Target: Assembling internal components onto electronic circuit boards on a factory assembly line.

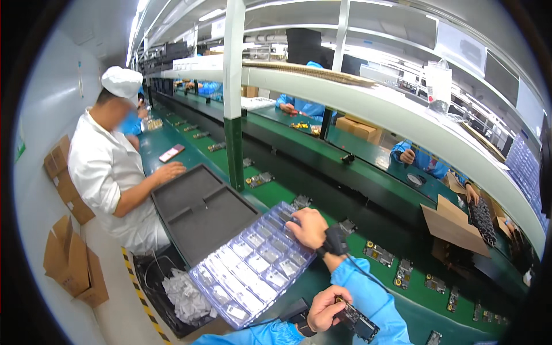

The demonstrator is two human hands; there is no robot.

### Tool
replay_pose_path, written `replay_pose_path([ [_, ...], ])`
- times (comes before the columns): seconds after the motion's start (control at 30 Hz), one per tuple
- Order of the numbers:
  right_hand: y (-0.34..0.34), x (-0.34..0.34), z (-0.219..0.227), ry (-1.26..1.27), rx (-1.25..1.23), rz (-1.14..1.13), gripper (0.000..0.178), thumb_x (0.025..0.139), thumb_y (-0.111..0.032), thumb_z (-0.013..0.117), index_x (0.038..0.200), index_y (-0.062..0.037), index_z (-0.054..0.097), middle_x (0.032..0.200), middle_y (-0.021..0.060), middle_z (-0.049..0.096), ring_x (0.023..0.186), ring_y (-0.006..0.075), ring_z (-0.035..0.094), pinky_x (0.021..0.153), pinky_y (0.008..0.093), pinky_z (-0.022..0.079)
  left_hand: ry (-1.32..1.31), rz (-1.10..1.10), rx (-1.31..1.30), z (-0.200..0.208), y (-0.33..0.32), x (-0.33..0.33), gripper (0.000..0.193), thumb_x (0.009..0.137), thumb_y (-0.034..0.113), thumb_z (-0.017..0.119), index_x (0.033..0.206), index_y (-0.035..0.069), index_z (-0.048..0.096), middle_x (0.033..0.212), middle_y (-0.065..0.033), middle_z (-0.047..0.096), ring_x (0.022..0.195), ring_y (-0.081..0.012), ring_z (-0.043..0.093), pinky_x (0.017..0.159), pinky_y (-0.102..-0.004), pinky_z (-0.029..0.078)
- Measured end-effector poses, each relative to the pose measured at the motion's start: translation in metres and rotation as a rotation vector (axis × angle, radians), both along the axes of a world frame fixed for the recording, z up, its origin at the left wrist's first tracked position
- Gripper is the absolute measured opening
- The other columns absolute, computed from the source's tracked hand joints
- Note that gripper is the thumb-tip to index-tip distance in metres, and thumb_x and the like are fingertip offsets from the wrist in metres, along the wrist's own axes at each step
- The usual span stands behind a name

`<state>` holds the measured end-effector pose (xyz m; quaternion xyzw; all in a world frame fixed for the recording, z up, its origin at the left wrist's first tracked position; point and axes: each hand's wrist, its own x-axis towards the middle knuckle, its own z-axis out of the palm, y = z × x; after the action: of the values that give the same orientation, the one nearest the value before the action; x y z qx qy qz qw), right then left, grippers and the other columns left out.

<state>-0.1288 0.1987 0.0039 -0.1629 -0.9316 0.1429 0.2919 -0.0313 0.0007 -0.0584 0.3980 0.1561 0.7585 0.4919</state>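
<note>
In my left hand (325,311), near the lower edge, a dark circuit board (362,326) is pinched between thumb and fingers, its far end angled down to the right. My right hand (311,227) reaches over the far right corner of a clear plastic compartment tray (236,290). Its fingers are bent together down at the tray's cells; whatever lies between the fingertips is hidden. Small metallic parts (258,263) sit in many cells of the tray. Bands with a cable circle both my wrists.
A black foam-like tray (195,213) lies beyond the clear one. Circuit boards (379,253) line the green conveyor (368,282) on the right. A post (234,115) stands ahead. A co-worker in white (109,167) is at left, above a bin of crumpled paper (187,296).
</note>
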Motion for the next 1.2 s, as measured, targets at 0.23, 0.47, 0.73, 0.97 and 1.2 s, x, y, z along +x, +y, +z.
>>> replay_pose_path([
  [0.23,0.008,-0.033,-0.008,-0.161,0.017,0.119,0.021,0.087,-0.025,0.073,0.101,-0.0095,0.077,0.092,0.0165,0.073,0.094,0.0378,0.07,0.084,0.0473,0.056,-0.119,0.108,-0.052,0.007,0.007,-0.018,0.018,0.098,0.003,0.05,0.114,-0.005,0.05,0.096,-0.0199,0.059,0.059,-0.0172,0.06,0.043,-0.0248,0.046],
  [0.47,0.006,0.038,0.018,0.119,0.043,0.074,0.02,0.089,-0.02,0.067,0.1,-0.0066,0.077,0.095,0.0163,0.074,0.09,0.0363,0.071,0.078,0.0454,0.058,-0.014,0.091,-0.068,0.006,0.01,-0.018,0.031,0.098,0.001,0.051,0.127,-0.001,0.042,0.108,-0.0208,0.062,0.069,-0.0227,0.067,0.046,-0.0276,0.053],
  [0.73,-0.105,0.291,0.102,0.374,0.012,-0.412,0.017,0.083,-0.003,0.076,0.099,-0.0053,0.078,0.101,0.0117,0.073,0.089,0.0273,0.072,0.078,0.0346,0.058,0.114,-0.066,-0.311,0.035,-0.007,-0.007,0.036,0.102,0.012,0.061,0.132,-0.003,0.046,0.104,-0.0151,0.067,0.071,-0.0149,0.065,0.049,-0.027,0.053],
  [0.97,-0.199,0.368,0.058,-0.045,0.333,-0.263,0.034,0.073,-0.012,0.067,0.105,-0.0051,0.077,0.111,0.009,0.071,0.09,0.0229,0.068,0.073,0.0354,0.055,0.224,-0.601,-0.497,0.044,-0.006,0.038,0.033,0.111,0.017,0.044,0.14,0.003,0.039,0.135,-0.0133,0.052,0.118,-0.0232,0.061,0.085,-0.0446,0.066],
  [1.2,-0.19,0.387,0.003,0.08,0.284,-0.437,0.031,0.07,-0.008,0.074,0.101,-0.0083,0.078,0.107,0.0071,0.072,0.086,0.0222,0.067,0.073,0.0359,0.052,0.34,-0.728,-0.503,0.041,0.007,0.063,0.039,0.112,0.024,0.04,0.145,0.003,0.039,0.145,-0.0147,0.044,0.128,-0.0254,0.055,0.089,-0.0457,0.064],
])
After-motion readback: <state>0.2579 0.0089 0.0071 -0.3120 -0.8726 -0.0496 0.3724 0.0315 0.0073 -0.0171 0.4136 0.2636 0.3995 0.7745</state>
